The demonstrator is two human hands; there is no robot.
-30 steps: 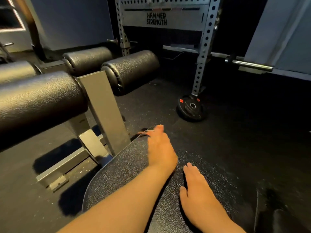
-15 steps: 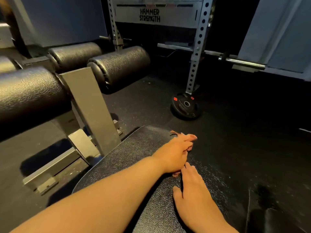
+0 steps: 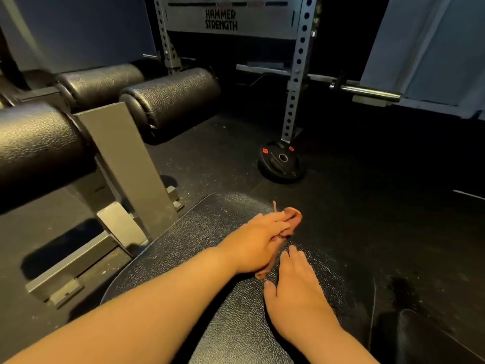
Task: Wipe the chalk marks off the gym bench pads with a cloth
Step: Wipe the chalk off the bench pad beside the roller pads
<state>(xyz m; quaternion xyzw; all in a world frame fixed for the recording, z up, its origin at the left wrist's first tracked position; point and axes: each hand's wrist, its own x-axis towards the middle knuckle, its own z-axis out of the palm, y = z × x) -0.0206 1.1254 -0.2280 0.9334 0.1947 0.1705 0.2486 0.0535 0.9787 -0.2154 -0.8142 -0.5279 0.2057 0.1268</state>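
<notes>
A black textured bench pad [image 3: 199, 248] fills the lower middle of the head view, with faint pale specks across its top. My left hand [image 3: 258, 239] lies over a small reddish-brown cloth [image 3: 292, 218] near the pad's far right edge, fingers bent over it and pressing it to the pad. The cloth pokes out past my fingertips and under my palm. My right hand [image 3: 294, 287] rests flat on the pad just nearer to me, fingers straight, close beside the left hand.
Three black roller pads [image 3: 173, 98] on a grey steel frame [image 3: 126, 158] stand at the left. A perforated rack upright [image 3: 294, 82] rises behind, a weight plate [image 3: 280, 164] leaning at its foot. A barbell sleeve [image 3: 367, 91] juts in at the right. Dark rubber floor surrounds.
My left hand has slid the cloth from the pad's far left edge across to the right. More cloth now shows beyond my fingertips. My right hand stays flat in place.
</notes>
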